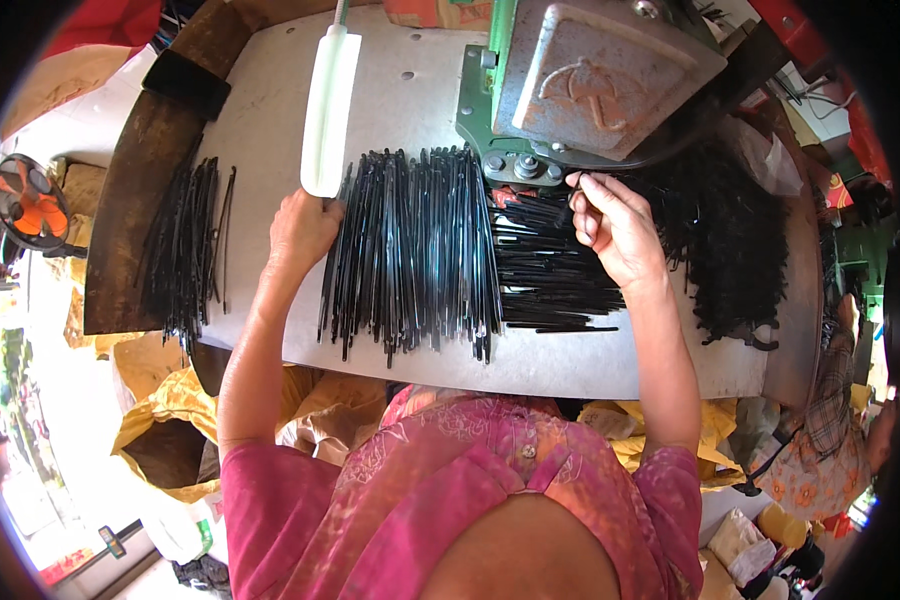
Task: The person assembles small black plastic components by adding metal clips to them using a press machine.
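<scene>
A wide row of thin black rods lies side by side across the middle of the metal worktable. At its upper left edge is my left hand, its fingers curled closed just below the end of a white tube lamp. What those fingers hold, if anything, is hidden. My right hand pinches a small black piece between thumb and fingertips, right below the bolted foot of a green machine. Under that hand, more black rods lie crosswise in a stack.
A smaller bunch of black rods rests at the table's left. Tangled black parts are heaped at the right. Above my right hand hangs the machine's grey metal plate. Yellow sacks stand below the front edge; an orange-bladed fan is far left.
</scene>
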`<state>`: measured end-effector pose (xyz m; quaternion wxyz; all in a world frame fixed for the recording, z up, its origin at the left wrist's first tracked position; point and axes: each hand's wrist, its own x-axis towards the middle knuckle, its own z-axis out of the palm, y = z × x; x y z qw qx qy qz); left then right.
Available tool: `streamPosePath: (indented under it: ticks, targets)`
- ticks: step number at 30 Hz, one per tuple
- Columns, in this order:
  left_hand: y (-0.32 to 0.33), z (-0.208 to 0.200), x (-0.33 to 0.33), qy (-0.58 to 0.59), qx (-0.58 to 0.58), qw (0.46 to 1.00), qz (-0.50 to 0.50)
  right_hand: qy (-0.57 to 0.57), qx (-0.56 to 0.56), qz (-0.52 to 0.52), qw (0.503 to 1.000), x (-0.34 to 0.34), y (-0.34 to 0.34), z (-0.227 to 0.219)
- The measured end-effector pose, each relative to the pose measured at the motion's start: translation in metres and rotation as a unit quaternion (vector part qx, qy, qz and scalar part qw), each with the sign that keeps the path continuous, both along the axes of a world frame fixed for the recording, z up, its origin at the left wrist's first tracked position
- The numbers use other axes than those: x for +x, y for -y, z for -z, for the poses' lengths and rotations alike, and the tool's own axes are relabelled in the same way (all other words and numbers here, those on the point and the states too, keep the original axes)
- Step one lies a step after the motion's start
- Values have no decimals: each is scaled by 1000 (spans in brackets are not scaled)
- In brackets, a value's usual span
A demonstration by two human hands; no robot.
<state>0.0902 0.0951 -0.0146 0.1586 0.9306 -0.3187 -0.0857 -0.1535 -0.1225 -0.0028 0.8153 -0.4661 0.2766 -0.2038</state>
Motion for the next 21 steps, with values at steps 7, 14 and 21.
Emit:
streamPosePath:
  ticks: [7, 14, 21]
  targets:
    - [12, -20, -25, 26, -198, 977, 77, 77, 90, 94, 989, 1, -8, 10]
    - [64, -36, -80, -104, -244, 945, 192, 107, 131, 165, 972, 17, -20, 5]
    - [85, -7, -81, -24, -293, 915, 277, 122, 120, 204, 964, 25, -28, 0]
